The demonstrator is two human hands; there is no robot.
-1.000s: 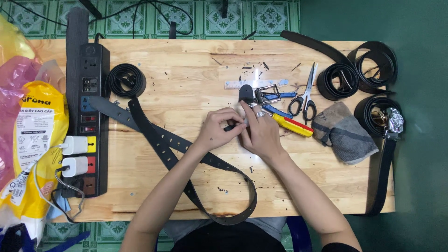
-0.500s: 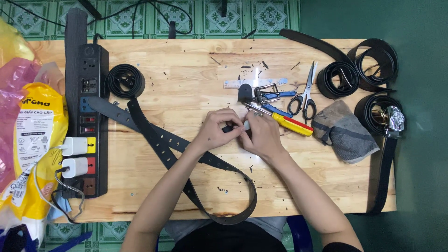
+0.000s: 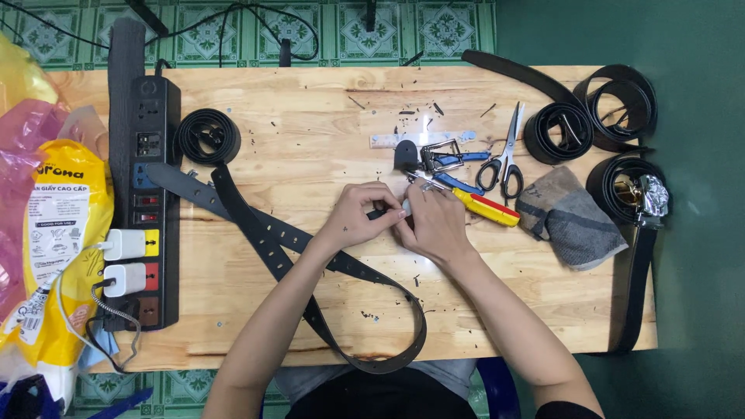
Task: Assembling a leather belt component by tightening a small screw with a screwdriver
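Black leather is what your hands are working on: the end of a long black belt [image 3: 310,256] sits pinched between your two hands at the middle of the pale wooden counter [image 3: 310,124]. Your left hand [image 3: 358,217] has its fingers closed on the belt's tip, and your right hand [image 3: 434,225] presses in against it, fingers curled shut on the same end; whether they also hold a small tool, you cannot tell. Compared with a second ago, almost nothing has shifted: both hands stay locked together on the same spot, so the fine work at the belt end is still under way, not finished. From your grip the belt runs left across the counter and also loops down past the near edge. Just above your hands lie a metal buckle [image 3: 441,155], a yellow-handled screwdriver [image 3: 477,206] and black-handled scissors [image 3: 504,155], with a grey cloth [image 3: 570,221] to their right and coiled black belts [image 3: 594,116] beyond. At the far left, a yellow plastic packet [image 3: 58,256] with a white printed label panel rests beside pink and clear bags, next to a black power strip [image 3: 143,202] holding two white plugs with yellow and red switches.
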